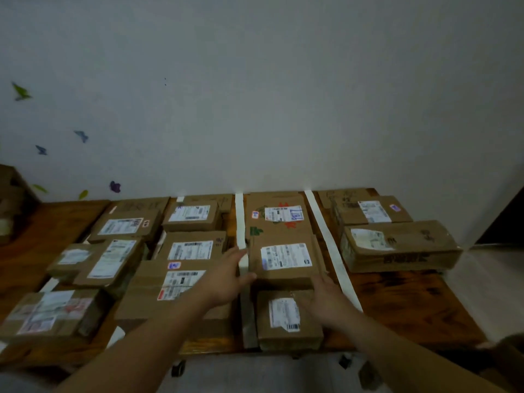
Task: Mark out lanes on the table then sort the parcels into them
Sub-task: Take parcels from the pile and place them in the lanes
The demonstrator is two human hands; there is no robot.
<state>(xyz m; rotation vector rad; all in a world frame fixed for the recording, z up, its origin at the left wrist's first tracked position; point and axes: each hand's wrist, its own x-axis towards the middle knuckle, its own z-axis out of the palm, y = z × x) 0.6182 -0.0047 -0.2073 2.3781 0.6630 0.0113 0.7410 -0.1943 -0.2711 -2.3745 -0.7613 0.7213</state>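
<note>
- The brown wooden surface (pixel 411 302) runs along the wall. It is split into lanes, and cardboard fills most of them, so I'd say the marking is done and the sorting is well along.
- A large flat cardboard box with red and green print (pixel 283 232) lies at the back of the middle lane, probably put deepest so the smaller ones can queue in front of it.
- A long brown cardboard box with dark print on its side (pixel 402 248) sits in the right lane, with bare wood in front of it.
- The brown cardboard parcel with a wide white label (pixel 286 258) is the one being handled. It rests in the middle lane, overlapping the big box's near edge.
- A small brown cardboard parcel with an upright white label (pixel 286 319) lies just in front of it, at the near edge.
- Two long white tape strips, one on the left (pixel 240 222) and one on the right (pixel 326 236), border this lane. The parcel seems to be getting squared up between them.
- The left hand (pixel 226 276) lies against the parcel's left side, beside the tape. Its fingers (pixel 239 252) are straight and close together, with the thumb at the front edge.
- The right hand (pixel 326 299) meets the parcel's near right corner. Its fingers (pixel 319 280) look flat and unbent, pressing rather than gripping, though blur hides the details.
</note>
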